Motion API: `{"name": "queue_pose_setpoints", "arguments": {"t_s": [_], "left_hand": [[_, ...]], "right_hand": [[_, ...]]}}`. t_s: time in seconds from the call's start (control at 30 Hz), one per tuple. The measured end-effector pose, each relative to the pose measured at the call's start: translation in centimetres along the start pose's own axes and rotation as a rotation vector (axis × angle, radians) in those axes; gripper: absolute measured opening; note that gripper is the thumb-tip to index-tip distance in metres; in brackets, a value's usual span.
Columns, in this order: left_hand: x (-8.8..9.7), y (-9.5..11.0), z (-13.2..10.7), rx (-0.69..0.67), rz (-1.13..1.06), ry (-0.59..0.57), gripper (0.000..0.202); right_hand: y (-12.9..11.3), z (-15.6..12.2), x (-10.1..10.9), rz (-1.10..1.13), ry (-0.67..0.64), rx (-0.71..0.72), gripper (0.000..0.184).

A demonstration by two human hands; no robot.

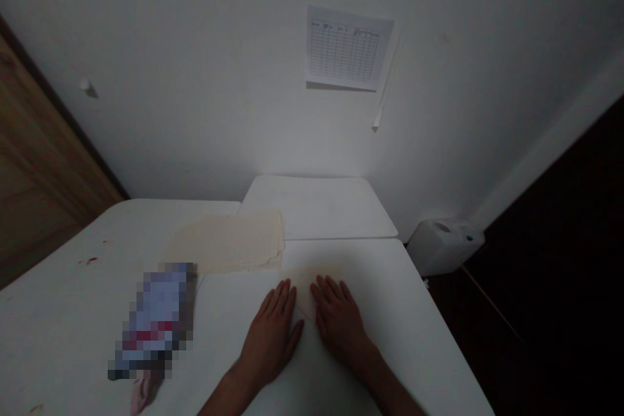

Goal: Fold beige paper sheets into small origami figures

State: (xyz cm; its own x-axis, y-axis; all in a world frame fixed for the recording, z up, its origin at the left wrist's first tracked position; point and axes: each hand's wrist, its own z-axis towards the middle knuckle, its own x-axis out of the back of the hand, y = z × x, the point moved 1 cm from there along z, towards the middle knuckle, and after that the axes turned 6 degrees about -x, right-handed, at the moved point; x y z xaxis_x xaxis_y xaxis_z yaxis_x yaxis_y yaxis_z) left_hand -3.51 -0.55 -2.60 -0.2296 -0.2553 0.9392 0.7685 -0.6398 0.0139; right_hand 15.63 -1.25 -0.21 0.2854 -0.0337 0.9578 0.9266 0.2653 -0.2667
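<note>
My left hand [273, 331] lies palm down with its fingers stretched forward and its thumb apart. Beside it, my right hand [338, 322] also rests flat, fingers extended. Under and between both hands is a thin pale sheet [303, 299], partly hidden by the fingers, with an edge or fold line near the thumbs. A flat stack of thin beige sheets [238, 244] lies to the left, beyond my left hand. Further left is a blurred-out blue and red package [158, 318], its kind unclear.
The white table [409, 338] meets the wall at a raised or separate white panel [322, 208]. A pinkish cloth-like piece [141, 390] lies near the package. A white plastic jug [443, 247] stands right of the table. A printed chart [346, 49] hangs on the wall.
</note>
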Motion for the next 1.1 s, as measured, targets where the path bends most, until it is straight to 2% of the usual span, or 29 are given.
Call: {"name": "queue_pose_setpoints", "arguments": {"t_s": [0.23,0.47,0.67,0.8,0.97,1.03,1.1], "left_hand": [[0.2,0.2,0.1,0.008,0.035,0.015,0.06],[0.3,0.1,0.1,0.007,0.028,0.016,0.059],[0.5,0.0,0.5,0.025,-0.008,0.014,0.055],[0.8,-0.1,1.5,0.078,-0.024,0.009,0.042],[1.3,-1.0,3.5,0.125,-0.072,0.002,0.021],[1.5,-1.5,4.3,0.117,-0.096,-0.002,0.018],[1.5,-2.0,5.2,0.087,-0.146,-0.019,0.015]], "right_hand": [[0.2,-0.1,-0.5,0.007,0.0,-0.036,0.051],[2.8,0.2,-0.2,-0.057,0.003,-0.201,0.056],[4.1,0.6,0.0,-0.105,0.103,-0.306,0.054],[5.0,1.1,-0.4,-0.073,0.194,-0.348,0.044],[6.0,2.0,0.6,0.029,0.287,-0.284,0.036],[5.9,2.4,1.4,0.081,0.286,-0.189,0.033],[5.4,2.9,2.0,0.121,0.225,-0.066,0.028]]}}
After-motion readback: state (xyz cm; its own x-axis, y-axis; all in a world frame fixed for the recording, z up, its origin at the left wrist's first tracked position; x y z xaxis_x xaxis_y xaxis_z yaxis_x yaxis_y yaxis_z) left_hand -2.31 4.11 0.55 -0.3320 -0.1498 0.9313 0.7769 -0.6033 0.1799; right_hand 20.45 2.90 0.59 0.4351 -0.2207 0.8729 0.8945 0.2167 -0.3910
